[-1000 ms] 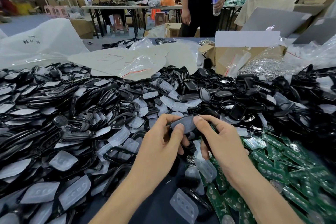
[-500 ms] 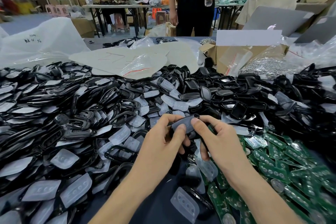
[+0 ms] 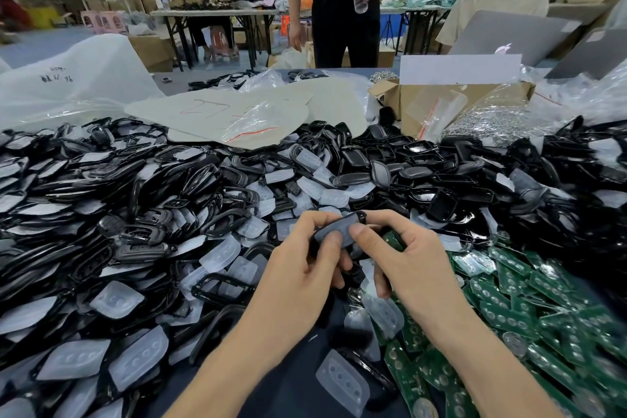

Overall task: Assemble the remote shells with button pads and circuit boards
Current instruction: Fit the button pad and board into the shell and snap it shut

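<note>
Both hands hold one black remote shell [image 3: 339, 227] above the table's near middle. My left hand [image 3: 305, 278] grips its left end, thumb on top. My right hand [image 3: 407, 265] pinches its right end, thumb pressing the top face. A green circuit board [image 3: 393, 238] shows just under the right fingers. Heaps of black shells [image 3: 142, 200] and translucent button pads [image 3: 117, 299] cover the left and middle. Green circuit boards [image 3: 529, 309] are piled at the right.
A cardboard box [image 3: 424, 102] with bags of small metal parts stands at the back right. Plastic bags and flat grey sheets [image 3: 237, 112] lie at the back middle. Two people and laptops are beyond the table's far edge.
The hands keep hold of the shell in almost the same spot; the thumbs have shifted slightly on its top face. The standing person behind has moved the bottle.
</note>
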The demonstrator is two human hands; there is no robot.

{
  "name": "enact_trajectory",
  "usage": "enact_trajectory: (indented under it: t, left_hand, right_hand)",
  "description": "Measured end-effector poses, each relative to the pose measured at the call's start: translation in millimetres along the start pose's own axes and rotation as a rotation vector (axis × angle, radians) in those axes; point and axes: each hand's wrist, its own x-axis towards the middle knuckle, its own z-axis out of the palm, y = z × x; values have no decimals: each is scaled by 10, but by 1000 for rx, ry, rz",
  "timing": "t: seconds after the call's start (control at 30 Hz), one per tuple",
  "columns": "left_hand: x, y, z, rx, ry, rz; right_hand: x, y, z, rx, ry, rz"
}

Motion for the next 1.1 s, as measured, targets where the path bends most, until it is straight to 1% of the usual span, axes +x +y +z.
enact_trajectory:
  t: [0.07,0.13,0.17,0.27,0.33,0.4,0.5,0.7,0.83,0.9,0.93,0.97,1.03,1.07,1.1]
  left_hand:
    - [-26,-4,-14,198,30,111]
    - [-38,-3,-49,404,98,229]
    - [-33,2,-69,449,146,272]
    - [-14,10,-98,424,279,399]
    - [-15,0,-99,372,316,486]
    - [-21,-13,-98,334,325,534]
    - [-21,-19,-106,309,321,567]
    - [-16,-26,-131,279,276,683]
    - [-14,-25,-133,254,252,710]
    - [-16,-44,-124,250,244,692]
    - [-17,-49,-117,247,240,641]
    - [-21,-37,-102,236,248,548]
    - [-29,-11,-61,166,214,291]
    - [-31,-8,-38,109,168,184]
    - [-26,-3,-17,48,129,117]
  right_hand:
    - [-19,6,3,-29,39,-85]
    - [-52,29,3,-171,91,-228]
    - [-70,44,5,-241,117,-315]
    - [-101,89,1,-379,160,-614]
    - [-87,102,-22,-507,187,-813]
    - [-73,102,-44,-605,223,-973]
    - [-89,100,-71,-683,266,-1084]
    - [-115,115,-57,-689,303,-1164]
    - [-121,116,-54,-678,303,-1185]
    - [-126,129,-36,-646,278,-1130]
    - [-135,124,-15,-594,265,-1041]
    - [-147,104,14,-506,260,-905]
    - [-161,23,83,-296,239,-551]
    - [-153,5,108,-212,206,-384]
    - [-137,2,119,-130,168,-252]
